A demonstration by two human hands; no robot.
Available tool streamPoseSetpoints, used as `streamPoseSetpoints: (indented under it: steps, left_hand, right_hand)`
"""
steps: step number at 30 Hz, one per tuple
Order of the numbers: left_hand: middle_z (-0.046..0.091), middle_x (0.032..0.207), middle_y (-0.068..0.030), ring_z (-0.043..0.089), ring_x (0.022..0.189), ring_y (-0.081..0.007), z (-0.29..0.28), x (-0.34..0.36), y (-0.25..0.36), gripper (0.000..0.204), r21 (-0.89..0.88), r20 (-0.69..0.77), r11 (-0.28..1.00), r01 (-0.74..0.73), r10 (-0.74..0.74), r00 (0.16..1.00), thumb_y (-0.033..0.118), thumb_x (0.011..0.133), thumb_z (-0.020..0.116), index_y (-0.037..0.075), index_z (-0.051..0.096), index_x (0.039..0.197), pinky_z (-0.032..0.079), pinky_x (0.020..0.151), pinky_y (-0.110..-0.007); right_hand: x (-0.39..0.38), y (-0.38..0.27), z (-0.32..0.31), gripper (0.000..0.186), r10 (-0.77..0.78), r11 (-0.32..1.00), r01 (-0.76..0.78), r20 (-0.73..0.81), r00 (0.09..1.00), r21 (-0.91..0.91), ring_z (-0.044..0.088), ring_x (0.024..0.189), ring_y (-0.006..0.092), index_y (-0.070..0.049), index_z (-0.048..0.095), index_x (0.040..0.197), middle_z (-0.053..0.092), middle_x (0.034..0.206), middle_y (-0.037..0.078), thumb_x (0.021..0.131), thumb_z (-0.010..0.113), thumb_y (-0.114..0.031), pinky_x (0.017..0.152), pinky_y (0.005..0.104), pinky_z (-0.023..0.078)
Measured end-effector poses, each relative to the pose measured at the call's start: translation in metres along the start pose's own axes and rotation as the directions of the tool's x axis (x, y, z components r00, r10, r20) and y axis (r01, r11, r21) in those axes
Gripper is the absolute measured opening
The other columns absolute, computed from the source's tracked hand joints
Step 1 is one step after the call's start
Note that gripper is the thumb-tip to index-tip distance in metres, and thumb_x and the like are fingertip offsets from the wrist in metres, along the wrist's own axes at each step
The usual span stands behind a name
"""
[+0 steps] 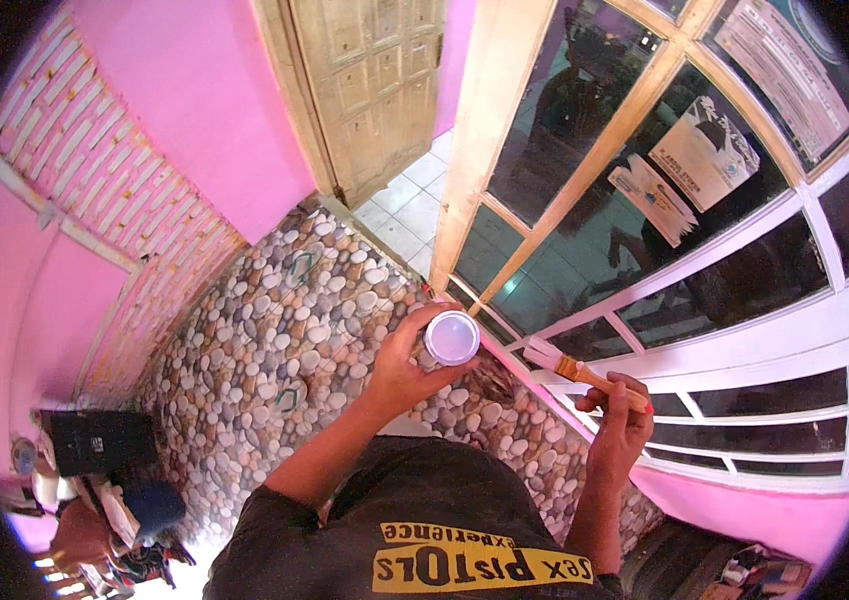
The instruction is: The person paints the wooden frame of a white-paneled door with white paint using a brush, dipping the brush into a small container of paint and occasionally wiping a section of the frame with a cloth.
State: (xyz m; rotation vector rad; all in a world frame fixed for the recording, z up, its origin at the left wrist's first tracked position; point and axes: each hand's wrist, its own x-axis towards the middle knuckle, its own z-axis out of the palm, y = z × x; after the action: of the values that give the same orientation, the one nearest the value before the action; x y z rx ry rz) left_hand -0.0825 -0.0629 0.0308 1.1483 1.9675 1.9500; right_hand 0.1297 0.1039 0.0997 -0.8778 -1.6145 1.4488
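Note:
My left hand is wrapped round a small round can whose top faces up, with white paint showing inside the rim. In my right hand is the wooden handle of a paintbrush, gripped between thumb and fingers. White paint coats its bristles, which point left toward the window frame and the can. Whether the bristles touch the frame I cannot tell. Parts of this frame are white, while the strips farther up are bare wood colour.
Dark glass panes with torn paper stickers stand to the right. Ahead, a wooden door opens onto white floor tiles. Pebble-patterned flooring lies below, with green sandals on it. Pink walls rise at left, near a black box.

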Motion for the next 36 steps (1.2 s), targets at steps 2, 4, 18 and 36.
streamPoseSetpoints:
  steps: [2, 4, 18, 36]
  left_hand:
    - [0.063, 0.130, -0.0128, 0.061, 0.122, -0.0268, -0.001, 0.005, -0.002, 0.065, -0.020, 0.025, 1.000, 0.005, -0.005, 1.000, 0.015, 0.075, 0.089, 0.005, 0.058, 0.131, 0.046, 0.105, -0.039]
    - [0.063, 0.129, -0.0130, 0.061, 0.122, -0.0275, -0.001, 0.013, -0.004, 0.066, -0.046, 0.050, 0.999, 0.008, -0.006, 0.999, 0.015, 0.075, 0.089, 0.005, 0.058, 0.131, 0.046, 0.105, -0.039]
    - [0.062, 0.129, -0.0139, 0.059, 0.119, -0.0323, -0.029, 0.050, -0.030, 0.072, 0.004, 0.351, 0.998, -0.064, 0.058, 0.934, 0.022, 0.074, 0.089, 0.006, 0.056, 0.135, 0.045, 0.102, -0.042]
    - [0.061, 0.127, -0.0152, 0.060, 0.119, -0.0330, -0.057, 0.086, -0.043, 0.070, -0.065, 0.452, 0.997, -0.030, 0.057, 0.890, 0.019, 0.075, 0.088, 0.005, 0.054, 0.135, 0.047, 0.101, -0.042]
  right_hand:
    - [-0.003, -0.001, 0.002, 0.022, -0.005, 1.000, 0.005, -0.048, 0.999, 0.000, 0.065, 0.066, 0.0164, 0.003, 0.061, 0.112, 0.067, 0.081, 0.011, 0.105, 0.052, -0.017, 0.062, 0.0295, 0.054]
    - [-0.004, -0.009, 0.005, 0.022, -0.047, 0.999, 0.047, -0.057, 0.997, -0.002, 0.065, 0.066, 0.0165, 0.003, 0.060, 0.111, 0.067, 0.081, 0.011, 0.105, 0.052, -0.016, 0.061, 0.0295, 0.054]
    - [-0.004, -0.068, 0.116, 0.015, -0.022, 0.874, 0.104, 0.175, 0.984, -0.474, 0.073, 0.079, 0.0222, -0.005, 0.070, 0.100, 0.073, 0.089, 0.013, 0.092, 0.073, -0.017, 0.070, 0.0324, 0.056]
    - [0.026, -0.068, 0.167, 0.023, -0.054, 0.820, 0.181, 0.240, 0.969, -0.544, 0.073, 0.083, 0.0322, -0.002, 0.070, 0.100, 0.072, 0.095, 0.020, 0.093, 0.072, -0.023, 0.072, 0.0378, 0.057]
